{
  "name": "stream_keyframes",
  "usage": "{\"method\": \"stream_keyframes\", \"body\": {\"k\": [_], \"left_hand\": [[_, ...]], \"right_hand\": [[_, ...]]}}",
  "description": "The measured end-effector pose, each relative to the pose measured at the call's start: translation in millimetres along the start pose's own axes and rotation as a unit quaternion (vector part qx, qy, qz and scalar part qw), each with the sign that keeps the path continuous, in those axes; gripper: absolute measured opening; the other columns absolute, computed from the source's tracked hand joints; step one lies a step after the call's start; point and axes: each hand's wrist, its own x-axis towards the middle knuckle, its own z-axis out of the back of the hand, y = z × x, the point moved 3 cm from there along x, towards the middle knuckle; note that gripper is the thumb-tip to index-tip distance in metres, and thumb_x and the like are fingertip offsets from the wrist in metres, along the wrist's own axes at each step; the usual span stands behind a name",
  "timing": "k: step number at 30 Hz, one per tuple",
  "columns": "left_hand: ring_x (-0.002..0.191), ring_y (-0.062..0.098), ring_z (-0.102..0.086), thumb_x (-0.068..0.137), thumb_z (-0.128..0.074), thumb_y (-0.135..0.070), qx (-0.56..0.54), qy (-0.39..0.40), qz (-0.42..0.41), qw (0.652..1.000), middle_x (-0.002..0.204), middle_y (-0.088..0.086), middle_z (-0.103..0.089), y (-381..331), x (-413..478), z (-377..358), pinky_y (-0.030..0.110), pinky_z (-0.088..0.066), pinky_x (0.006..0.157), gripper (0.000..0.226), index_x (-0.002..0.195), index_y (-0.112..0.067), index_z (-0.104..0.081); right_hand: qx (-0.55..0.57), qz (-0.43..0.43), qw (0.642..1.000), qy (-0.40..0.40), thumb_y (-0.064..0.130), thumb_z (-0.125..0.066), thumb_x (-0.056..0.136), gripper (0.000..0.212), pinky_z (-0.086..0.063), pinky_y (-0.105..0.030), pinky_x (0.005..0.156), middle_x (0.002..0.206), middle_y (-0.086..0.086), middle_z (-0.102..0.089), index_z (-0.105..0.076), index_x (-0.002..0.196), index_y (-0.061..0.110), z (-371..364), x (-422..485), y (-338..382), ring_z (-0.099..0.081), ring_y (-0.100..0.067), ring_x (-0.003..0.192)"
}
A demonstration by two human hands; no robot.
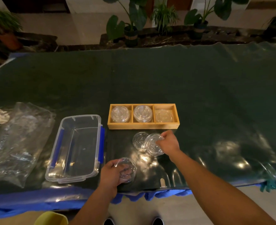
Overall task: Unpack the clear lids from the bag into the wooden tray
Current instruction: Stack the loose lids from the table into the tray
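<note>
The wooden tray [143, 126] lies on the dark green table cover [182, 82] with its long axis running left to right, three compartments side by side. The left compartment holds a stack of clear lids [120, 114], the middle one another stack [143, 113], and the right one a lower stack [164, 116], all lying flat. Just near of the tray, the right hand [169, 141] pinches the far rim of a tilted clear lid [153, 145], which overlaps a flat lid [139, 141] on the cover. Nearer, the left hand [111, 174] grasps a small stack of lids [127, 170] by its left edge. To the left sits an empty clear container [75, 148] with blue clips, long axis near to far, and further left the crumpled clear bag [18, 140].
</note>
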Motion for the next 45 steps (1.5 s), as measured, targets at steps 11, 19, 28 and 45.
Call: {"method": "stream_keyframes", "body": {"k": [11,19,28,45], "left_hand": [[0.08,0.035,-0.079,0.083,-0.073,0.006,-0.014,-0.012,0.025,1.0,0.095,0.021,-0.079,6.0,9.4,11.0,0.041,-0.064,0.064,0.031,0.109,-0.01,-0.067],[0.079,0.032,-0.08,0.083,-0.075,0.004,-0.009,-0.013,0.03,0.999,0.1,0.021,-0.078,10.1,6.7,18.5,0.041,-0.064,0.065,0.03,0.108,-0.01,-0.068],[0.081,0.031,-0.08,0.087,-0.073,0.003,-0.016,0.0,0.025,1.0,0.101,0.018,-0.077,3.9,6.6,13.1,0.043,-0.065,0.072,0.028,0.111,-0.01,-0.068],[0.087,0.032,-0.079,0.088,-0.072,0.001,-0.027,-0.016,0.038,0.999,0.109,0.02,-0.075,4.7,9.2,20.2,0.042,-0.065,0.069,0.029,0.113,-0.012,-0.066]], "right_hand": [[0.029,0.05,0.998,0.021,0.01,-0.076,0.077,0.033,-0.049,-0.031,0.075,0.102,-0.002,-0.06,-0.054,0.1,0.02,-9.6,-11.9,4.4,-0.061,-0.024,0.097],[-0.175,0.103,0.979,0.008,0.017,-0.073,0.077,0.044,-0.049,-0.037,0.087,0.115,-0.007,-0.062,-0.052,0.116,0.013,-34.3,-24.2,10.8,-0.055,-0.03,0.111],[0.124,0.004,0.99,0.065,0.005,-0.082,0.071,0.043,-0.055,-0.036,0.074,0.106,-0.003,-0.062,-0.056,0.099,0.024,-17.8,-31.2,5.6,-0.063,-0.021,0.095],[-0.041,0.016,0.999,0.028,0.016,-0.085,0.073,0.052,-0.054,-0.039,0.089,0.122,-0.006,-0.052,-0.053,0.114,0.019,-41.8,-12.9,27.7,-0.058,-0.024,0.104]]}}
